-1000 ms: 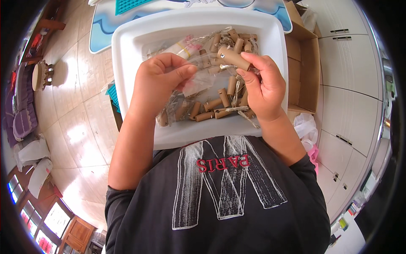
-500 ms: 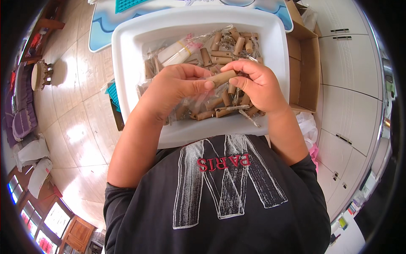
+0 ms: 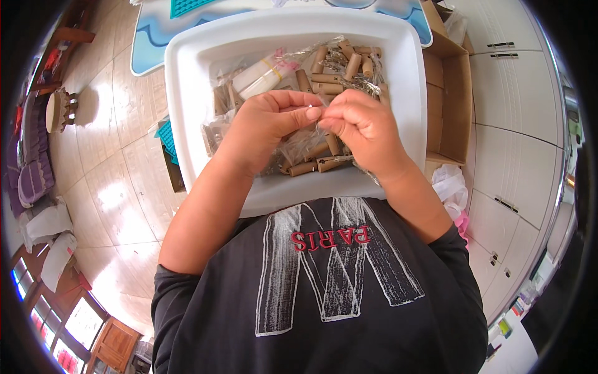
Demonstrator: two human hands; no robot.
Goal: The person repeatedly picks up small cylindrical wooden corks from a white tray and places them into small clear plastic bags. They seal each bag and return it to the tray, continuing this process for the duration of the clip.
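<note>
Over a white plastic tub [image 3: 187,75], my left hand [image 3: 261,124] and my right hand [image 3: 369,128] meet fingertip to fingertip, each closed in a pinch. Thin clear plastic film [image 3: 302,142] shows at and below my left fingers and looks like a small bag. A sliver of clear film also rises between the two pinches. Several short brown tubes [image 3: 303,169] lie in the tub below and beyond my hands, some with silvery crinkled wrapping. Beyond my left hand lies a banded bundle of whitish plastic sleeves [image 3: 258,76] with pink ends.
The tub sits against a blue and white patterned table [image 3: 149,37] with a teal textured mat [image 3: 187,6]. An open cardboard box [image 3: 455,106] stands at the right, before white cabinets [image 3: 517,93]. White plastic bags [image 3: 450,187] lie below it. At far left is a round stool [image 3: 61,111].
The brown tube that showed between my hands is out of sight. My right hand has moved left and closed its fingertips beside my left ones.
</note>
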